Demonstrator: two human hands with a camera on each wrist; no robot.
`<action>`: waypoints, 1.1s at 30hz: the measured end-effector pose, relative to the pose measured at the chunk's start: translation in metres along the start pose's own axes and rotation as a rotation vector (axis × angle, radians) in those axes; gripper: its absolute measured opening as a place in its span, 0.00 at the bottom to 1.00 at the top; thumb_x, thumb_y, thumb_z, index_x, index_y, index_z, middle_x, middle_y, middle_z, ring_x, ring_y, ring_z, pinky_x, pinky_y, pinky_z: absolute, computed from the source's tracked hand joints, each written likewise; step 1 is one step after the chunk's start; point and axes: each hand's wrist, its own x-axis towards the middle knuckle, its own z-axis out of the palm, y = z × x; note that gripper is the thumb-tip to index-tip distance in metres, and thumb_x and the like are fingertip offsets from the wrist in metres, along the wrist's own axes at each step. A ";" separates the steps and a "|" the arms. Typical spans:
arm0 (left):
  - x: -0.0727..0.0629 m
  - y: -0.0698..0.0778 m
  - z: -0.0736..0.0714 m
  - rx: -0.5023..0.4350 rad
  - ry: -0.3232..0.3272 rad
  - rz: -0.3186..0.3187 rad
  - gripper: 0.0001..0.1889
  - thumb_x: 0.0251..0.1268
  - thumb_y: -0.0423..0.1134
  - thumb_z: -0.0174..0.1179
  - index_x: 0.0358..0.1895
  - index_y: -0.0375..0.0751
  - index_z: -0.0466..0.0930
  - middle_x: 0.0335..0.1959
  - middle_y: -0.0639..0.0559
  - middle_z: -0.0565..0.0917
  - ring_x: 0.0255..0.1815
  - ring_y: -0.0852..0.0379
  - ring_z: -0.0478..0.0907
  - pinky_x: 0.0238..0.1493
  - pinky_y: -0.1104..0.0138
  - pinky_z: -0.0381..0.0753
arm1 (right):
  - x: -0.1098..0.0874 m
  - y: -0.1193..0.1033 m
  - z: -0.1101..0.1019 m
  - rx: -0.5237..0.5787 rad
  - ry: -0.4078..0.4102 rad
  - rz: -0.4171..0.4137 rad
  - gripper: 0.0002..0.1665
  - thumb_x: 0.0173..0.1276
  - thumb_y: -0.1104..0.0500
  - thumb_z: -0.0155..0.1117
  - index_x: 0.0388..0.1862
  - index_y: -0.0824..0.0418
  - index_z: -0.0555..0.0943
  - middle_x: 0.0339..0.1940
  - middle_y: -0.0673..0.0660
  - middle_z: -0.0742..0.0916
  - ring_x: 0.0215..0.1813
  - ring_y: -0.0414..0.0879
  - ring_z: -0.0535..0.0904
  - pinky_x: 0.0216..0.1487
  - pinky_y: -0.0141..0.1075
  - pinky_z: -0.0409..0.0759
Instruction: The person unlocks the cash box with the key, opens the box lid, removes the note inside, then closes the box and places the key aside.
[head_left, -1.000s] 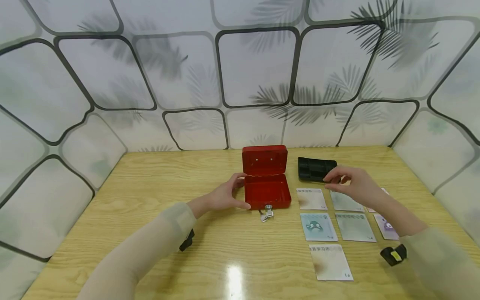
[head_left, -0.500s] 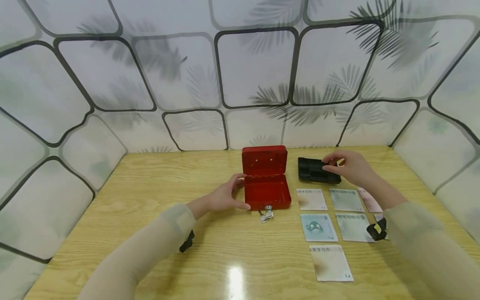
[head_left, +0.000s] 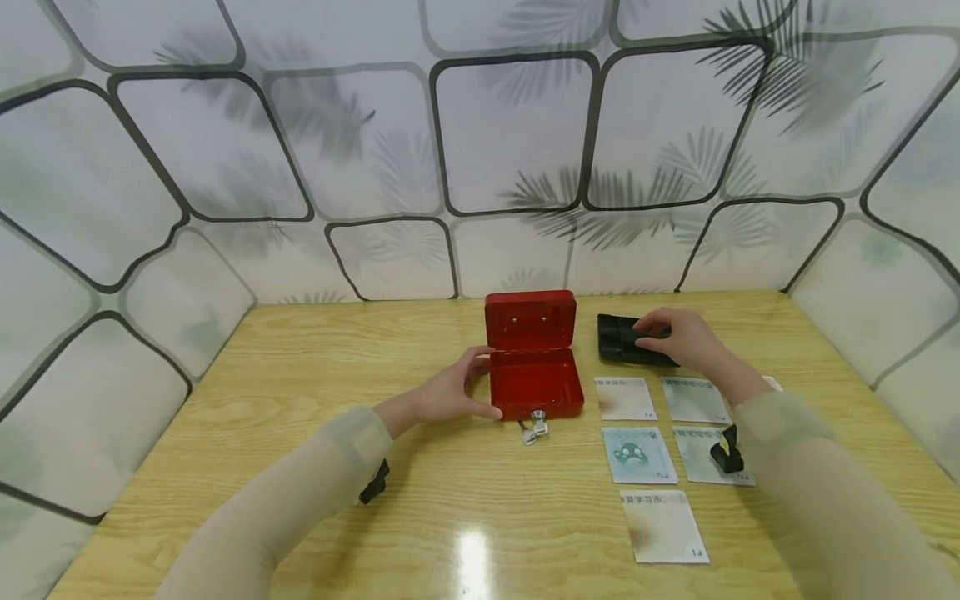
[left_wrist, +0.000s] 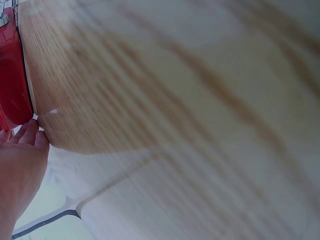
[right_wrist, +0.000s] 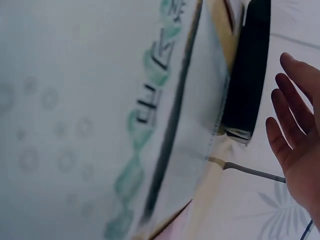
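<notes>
A red cash box (head_left: 534,383) stands with its lid raised in the head view. My left hand (head_left: 448,392) holds its left side, thumb at the front corner and fingers toward the back; in the left wrist view, fingertips touch the red side (left_wrist: 14,82). Keys (head_left: 534,431) hang from the lock at the front. My right hand (head_left: 686,342) hovers over the right part of a black compartment tray (head_left: 617,340). In the right wrist view, its fingers (right_wrist: 292,112) are spread and loosely bent beside the black tray (right_wrist: 248,70), with nothing visible in them.
Play banknotes lie in rows on the right: a beige note (head_left: 626,398), a green note (head_left: 693,400), a blue penguin note (head_left: 639,455) and another beige note (head_left: 663,527) among them. My right forearm covers some. A patterned wall (head_left: 517,142) rises behind the wooden table (head_left: 337,342).
My right hand has moved up from the notes' upper row to above the black tray, then slightly left. My left hand has stayed at the red cash box.
</notes>
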 end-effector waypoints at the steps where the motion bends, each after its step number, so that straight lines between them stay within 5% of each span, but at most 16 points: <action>1: 0.000 0.000 0.000 -0.002 0.000 0.001 0.47 0.54 0.39 0.74 0.73 0.43 0.51 0.71 0.42 0.64 0.72 0.47 0.59 0.72 0.50 0.51 | 0.001 0.001 0.001 -0.008 -0.008 0.004 0.15 0.67 0.60 0.67 0.49 0.67 0.82 0.45 0.63 0.84 0.44 0.57 0.79 0.47 0.53 0.76; 22: 0.001 -0.001 0.001 -0.006 0.004 -0.010 0.47 0.53 0.38 0.74 0.72 0.44 0.51 0.70 0.42 0.65 0.71 0.47 0.61 0.72 0.50 0.50 | 0.008 0.008 0.013 -0.051 -0.030 0.004 0.07 0.66 0.66 0.65 0.41 0.69 0.84 0.36 0.61 0.86 0.40 0.58 0.81 0.44 0.52 0.78; 33: 0.001 0.000 0.001 0.006 0.011 -0.023 0.47 0.53 0.38 0.74 0.72 0.44 0.51 0.71 0.42 0.65 0.71 0.47 0.60 0.72 0.51 0.51 | 0.004 -0.001 -0.004 -0.064 0.006 -0.008 0.08 0.66 0.66 0.65 0.42 0.68 0.84 0.36 0.60 0.87 0.40 0.58 0.81 0.43 0.52 0.78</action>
